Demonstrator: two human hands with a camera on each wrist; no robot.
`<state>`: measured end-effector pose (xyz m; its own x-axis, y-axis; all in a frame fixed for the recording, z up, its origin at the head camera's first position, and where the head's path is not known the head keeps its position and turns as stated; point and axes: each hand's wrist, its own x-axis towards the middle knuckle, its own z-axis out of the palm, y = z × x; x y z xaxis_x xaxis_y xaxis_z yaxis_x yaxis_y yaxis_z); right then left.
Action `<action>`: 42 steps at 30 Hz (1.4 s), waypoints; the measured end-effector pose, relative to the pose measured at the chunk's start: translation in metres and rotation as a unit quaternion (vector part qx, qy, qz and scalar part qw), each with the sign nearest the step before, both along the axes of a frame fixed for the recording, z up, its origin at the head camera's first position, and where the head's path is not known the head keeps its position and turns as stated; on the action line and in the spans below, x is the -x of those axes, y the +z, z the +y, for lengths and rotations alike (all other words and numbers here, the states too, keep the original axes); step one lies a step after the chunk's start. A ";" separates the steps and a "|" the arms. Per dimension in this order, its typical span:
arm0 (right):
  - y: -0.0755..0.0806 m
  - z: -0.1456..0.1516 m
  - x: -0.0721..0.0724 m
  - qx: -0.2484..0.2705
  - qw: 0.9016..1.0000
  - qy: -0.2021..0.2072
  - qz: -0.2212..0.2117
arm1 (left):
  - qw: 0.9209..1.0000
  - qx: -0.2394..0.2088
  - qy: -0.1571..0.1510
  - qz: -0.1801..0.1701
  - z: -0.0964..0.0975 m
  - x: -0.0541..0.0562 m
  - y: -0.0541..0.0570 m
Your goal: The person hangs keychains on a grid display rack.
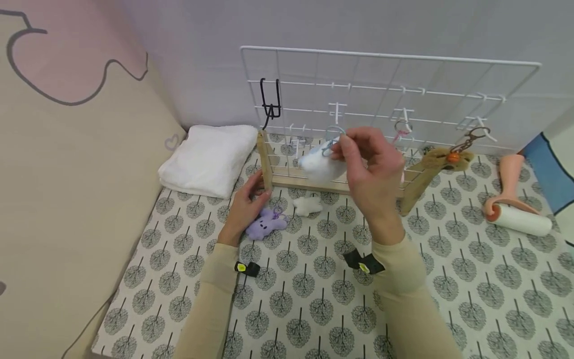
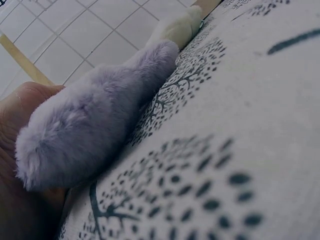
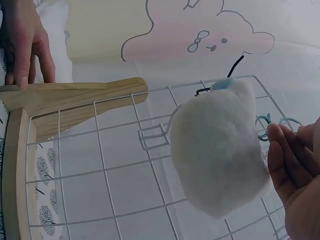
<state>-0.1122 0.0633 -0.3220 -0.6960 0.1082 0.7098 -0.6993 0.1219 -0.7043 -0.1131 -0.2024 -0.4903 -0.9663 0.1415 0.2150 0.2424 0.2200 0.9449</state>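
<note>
My right hand (image 1: 374,167) pinches the light-blue cord and ring (image 3: 265,127) of a white plush keychain (image 1: 323,164), which hangs in front of a white wire grid rack (image 1: 390,57). In the right wrist view the plush, with a small blue patch, covers part of the grid. My left hand (image 1: 244,207) holds the wooden foot (image 1: 265,159) at the rack's left end, its fingertips partly behind the wood. Close by that hand, a purple plush keychain (image 1: 265,225) lies on the patterned cloth. A small white plush (image 1: 308,205) lies to its right.
A black hook (image 1: 270,102) and several white hooks (image 1: 337,113) hang on the grid. At right, a brown plush keychain (image 1: 444,158) and a ring with a pink cord (image 1: 402,127) hang from hooks. A folded white towel (image 1: 208,159) lies left; a lint roller (image 1: 520,219) lies right.
</note>
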 end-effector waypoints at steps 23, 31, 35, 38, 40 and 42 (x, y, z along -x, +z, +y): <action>-0.023 0.003 0.009 0.074 0.990 -0.006 -0.123 | 1.000 0.002 0.005 -0.007 -0.005 0.017 -0.037; -0.046 0.003 0.003 0.068 0.984 -0.014 -0.162 | 1.000 0.009 0.010 -0.007 -0.009 0.013 -0.039; -0.059 0.005 0.000 0.065 0.983 -0.020 -0.173 | 1.000 0.014 0.013 -0.012 -0.009 0.011 -0.039; -0.069 0.005 -0.002 0.058 0.981 -0.026 -0.181 | 1.000 0.014 0.015 -0.014 -0.009 0.011 -0.039; -0.078 0.004 -0.003 0.060 0.982 -0.026 -0.180 | 1.000 0.014 0.014 -0.012 -0.009 0.011 -0.039; -0.088 0.003 -0.003 0.060 0.979 -0.024 -0.192 | 1.000 0.014 0.013 -0.011 -0.009 0.012 -0.039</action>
